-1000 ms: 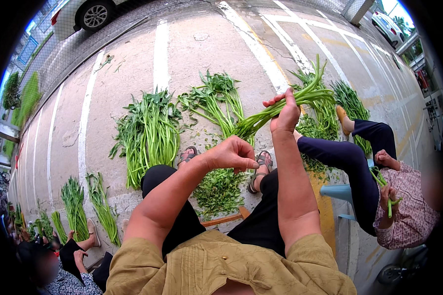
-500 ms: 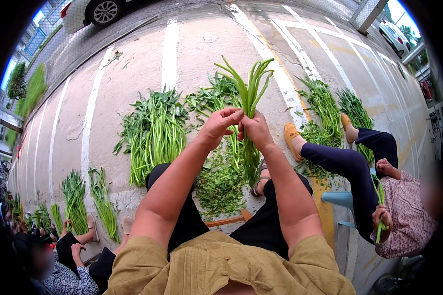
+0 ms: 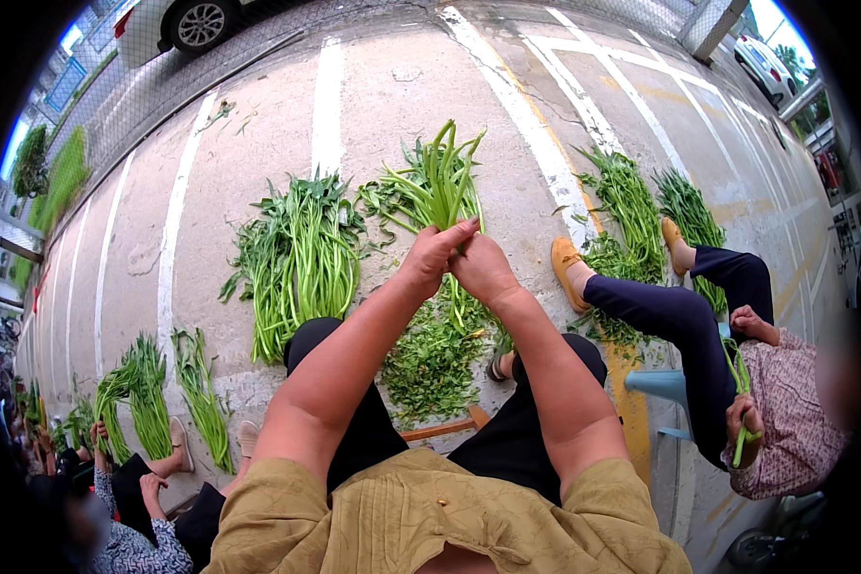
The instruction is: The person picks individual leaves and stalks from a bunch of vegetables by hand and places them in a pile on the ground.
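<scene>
In front of my lap, a bunch of green leafy-vegetable stalks [image 3: 442,187], like water spinach, is tilted with its stem ends pointing up and away from me. My right hand [image 3: 486,273] is closed round it. Pressed against the right, my left hand [image 3: 431,258] also grips the bunch, its thumb laid across; its fingertips are partly hidden. Below my hands a heap of torn leaves [image 3: 430,368] covers the ground between my feet. A loose pile of the same greens [image 3: 392,203] lies just beyond, and a larger pile [image 3: 306,263] sits to the left.
A wooden stool edge [image 3: 445,427] shows between my legs. At right, a seated person holds stalks [image 3: 742,387] beside a blue stool [image 3: 655,385], near more greens [image 3: 631,206]. At left, another person handles stalks [image 3: 113,416] next to further bundles [image 3: 201,407].
My hands and the bunch have moved left and down, and the bunch now leans farther away. The left co-worker has raised a bundle of greens.
</scene>
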Motion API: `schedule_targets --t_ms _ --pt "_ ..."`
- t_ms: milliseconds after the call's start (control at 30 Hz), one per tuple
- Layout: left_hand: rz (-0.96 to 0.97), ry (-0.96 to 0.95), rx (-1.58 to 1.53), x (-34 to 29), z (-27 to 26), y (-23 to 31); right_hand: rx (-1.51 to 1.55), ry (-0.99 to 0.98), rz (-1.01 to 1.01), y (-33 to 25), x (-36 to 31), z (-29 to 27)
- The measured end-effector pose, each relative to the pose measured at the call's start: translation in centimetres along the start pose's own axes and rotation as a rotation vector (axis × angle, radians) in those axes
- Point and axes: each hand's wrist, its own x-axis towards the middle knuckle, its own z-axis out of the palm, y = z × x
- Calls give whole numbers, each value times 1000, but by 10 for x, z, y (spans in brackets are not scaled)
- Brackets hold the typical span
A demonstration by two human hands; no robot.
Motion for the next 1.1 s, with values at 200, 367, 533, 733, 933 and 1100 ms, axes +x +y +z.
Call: schedule_targets --t_ms 200,367,533,733,933,1100 --pt "-1 -17 85 -4 2 21 676 -286 176 -10 -2 -19" --pt "23 -75 -306 0 -16 47 879 -303 67 -12 -6 -42" --pt "133 -35 -578 10 -47 61 938 91 152 20 -3 -64" --pt "187 -76 -705 19 -71 67 1018 199 81 21 -7 -63" --pt "183 -147 -789 15 -71 73 980 183 63 22 -6 -53" --pt "202 -181 -802 13 -75 77 910 41 -33 33 -4 -55"
